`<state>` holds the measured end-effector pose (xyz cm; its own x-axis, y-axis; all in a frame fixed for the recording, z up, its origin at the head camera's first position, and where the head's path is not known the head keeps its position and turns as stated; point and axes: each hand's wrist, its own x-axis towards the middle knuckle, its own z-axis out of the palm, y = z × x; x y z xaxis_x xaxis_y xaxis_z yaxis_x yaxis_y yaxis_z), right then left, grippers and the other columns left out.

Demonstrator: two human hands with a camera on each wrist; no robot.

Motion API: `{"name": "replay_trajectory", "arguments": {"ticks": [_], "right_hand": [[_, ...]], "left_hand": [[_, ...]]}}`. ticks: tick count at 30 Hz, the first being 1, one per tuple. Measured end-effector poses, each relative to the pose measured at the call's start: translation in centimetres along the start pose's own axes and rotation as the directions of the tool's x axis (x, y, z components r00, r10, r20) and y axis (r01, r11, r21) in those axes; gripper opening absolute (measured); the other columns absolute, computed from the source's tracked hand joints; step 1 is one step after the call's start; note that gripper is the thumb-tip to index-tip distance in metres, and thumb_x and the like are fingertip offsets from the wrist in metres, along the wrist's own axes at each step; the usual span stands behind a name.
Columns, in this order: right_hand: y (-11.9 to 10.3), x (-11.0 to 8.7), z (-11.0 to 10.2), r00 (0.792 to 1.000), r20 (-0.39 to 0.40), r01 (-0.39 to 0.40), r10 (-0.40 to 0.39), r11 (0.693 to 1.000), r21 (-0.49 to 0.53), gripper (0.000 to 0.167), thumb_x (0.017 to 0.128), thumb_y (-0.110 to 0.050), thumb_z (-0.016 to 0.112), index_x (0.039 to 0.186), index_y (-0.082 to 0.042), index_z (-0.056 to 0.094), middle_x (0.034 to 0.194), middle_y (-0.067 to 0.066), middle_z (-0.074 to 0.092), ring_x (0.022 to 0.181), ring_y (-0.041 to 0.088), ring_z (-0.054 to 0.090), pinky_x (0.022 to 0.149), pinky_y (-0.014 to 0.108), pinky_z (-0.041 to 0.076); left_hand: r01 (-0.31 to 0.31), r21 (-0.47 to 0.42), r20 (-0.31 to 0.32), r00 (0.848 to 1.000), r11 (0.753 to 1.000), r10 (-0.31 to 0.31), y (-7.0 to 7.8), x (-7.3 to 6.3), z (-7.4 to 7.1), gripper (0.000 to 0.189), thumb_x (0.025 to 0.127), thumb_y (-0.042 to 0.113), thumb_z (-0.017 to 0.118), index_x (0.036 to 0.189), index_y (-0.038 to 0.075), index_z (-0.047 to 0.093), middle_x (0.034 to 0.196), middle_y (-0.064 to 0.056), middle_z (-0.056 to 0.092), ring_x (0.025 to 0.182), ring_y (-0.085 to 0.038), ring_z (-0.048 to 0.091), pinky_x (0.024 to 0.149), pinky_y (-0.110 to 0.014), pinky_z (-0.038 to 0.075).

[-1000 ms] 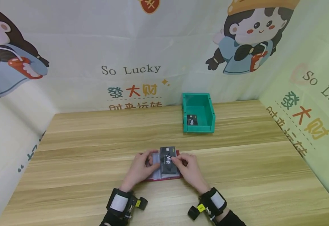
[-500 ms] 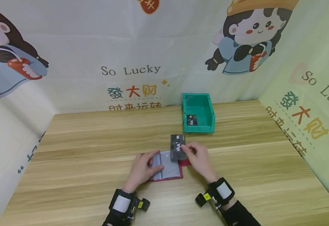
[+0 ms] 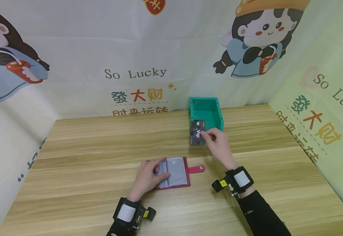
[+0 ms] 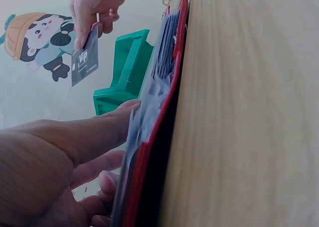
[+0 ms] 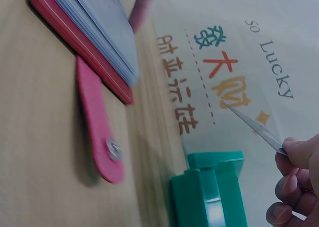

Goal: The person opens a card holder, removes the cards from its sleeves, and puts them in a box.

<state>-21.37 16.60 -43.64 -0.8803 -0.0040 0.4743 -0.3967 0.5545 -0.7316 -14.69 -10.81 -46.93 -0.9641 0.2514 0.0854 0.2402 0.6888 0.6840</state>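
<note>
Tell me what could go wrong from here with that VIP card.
The right hand seems to pinch the card near one side, so it could slip or twist. In the head view the card overlaps the front of the green bin, so it might catch there. The left hand rests on the open card holder; if it lifts, the pages may flip.

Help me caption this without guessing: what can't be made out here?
Head: the green bin's near left corner, hidden by the VIP card.
Head: the card's small print, too small to read.
Head: the red booklet's left side, behind the left hand.
Left wrist: part of the right hand, cut off by the top edge.
</note>
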Motion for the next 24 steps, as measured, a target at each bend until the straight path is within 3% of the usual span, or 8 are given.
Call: {"name": "replay_trajectory", "arguments": {"ticks": [9,18,24], "right_hand": [[-0.1,2.9,-1.5,0.996,0.063,-0.046,0.055,0.99,-0.136,0.024,0.101,-0.012,0.07,0.087,0.007,0.073,0.076,0.018,0.064,0.071,0.025,0.05,0.066,0.027,0.034],[0.1,5.4,-1.9,0.991,0.101,-0.057,0.084,0.967,-0.247,0.03,0.104,-0.018,0.067,0.084,0.004,0.07,0.07,0.014,0.061,0.067,0.027,0.052,0.072,0.033,0.031],[-0.2,6.8,-2.0,0.974,0.152,-0.116,0.168,0.946,-0.303,0.033,0.107,-0.022,0.062,0.084,0.001,0.068,0.066,0.006,0.054,0.071,0.027,0.05,0.093,0.05,0.035]], "left_hand": [[0.009,-0.009,0.003,1.0,1.0,-0.009,0.1,-0.1,-0.1,0.057,0.086,0.024,0.087,0.137,0.005,0.068,0.083,0.0,0.046,0.091,-0.021,0.041,0.079,-0.034,0.027],[0.009,-0.003,0.006,1.0,1.0,-0.009,0.2,-0.1,-0.1,0.056,0.086,0.022,0.087,0.136,0.004,0.068,0.082,0.0,0.045,0.089,-0.02,0.04,0.079,-0.033,0.026],[0.005,-0.001,0.006,1.0,1.0,-0.005,0.1,-0.1,-0.1,0.056,0.086,0.023,0.087,0.136,0.005,0.068,0.082,0.001,0.045,0.089,-0.02,0.04,0.079,-0.034,0.026]]}}
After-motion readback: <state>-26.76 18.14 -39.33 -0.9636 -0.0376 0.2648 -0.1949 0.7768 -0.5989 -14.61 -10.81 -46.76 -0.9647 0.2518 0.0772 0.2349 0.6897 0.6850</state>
